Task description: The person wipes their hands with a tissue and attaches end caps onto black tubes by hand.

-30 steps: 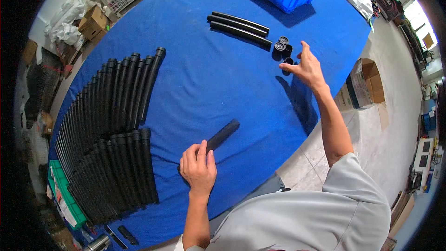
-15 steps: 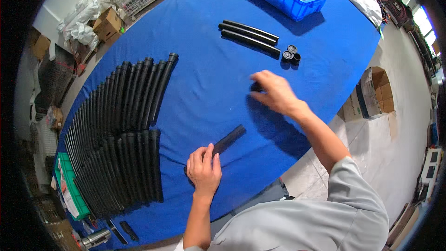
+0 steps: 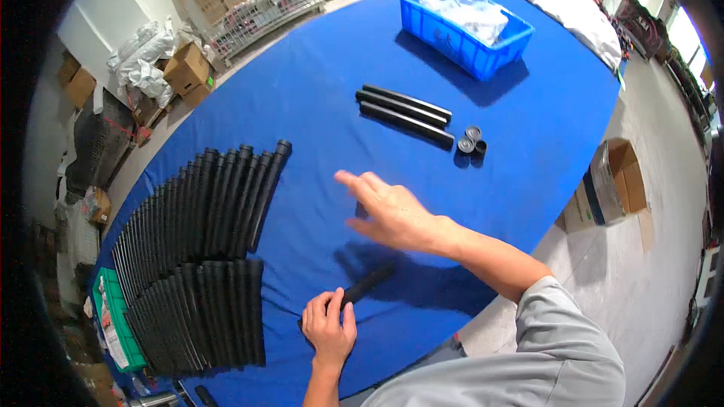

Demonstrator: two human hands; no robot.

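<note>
My left hand (image 3: 329,325) is closed around the near end of a short black tube (image 3: 369,282), which lies slanted on the blue cloth. Above the tube's far end, my right hand (image 3: 396,215) hovers, smeared by motion. Between its thumb and fingers sits a dark piece that looks like a black end cap (image 3: 362,211), mostly hidden by the hand. Several more black tubes (image 3: 407,122) lie side by side farther off, with loose round black caps (image 3: 472,133) grouped by their right ends.
Two rows of black tubes (image 3: 226,203) fill the table's left side, the farther ones with capped ends. A green tray (image 3: 121,324) stands at the left edge. At the far side is a blue crate (image 3: 483,53) with clear plastic bags. An open carton (image 3: 607,185) stands on the floor at right.
My right hand has moved left and nearer, from beside the loose caps toward the held tube. My left hand keeps its grip on the tube. The whole view has tilted upward.
</note>
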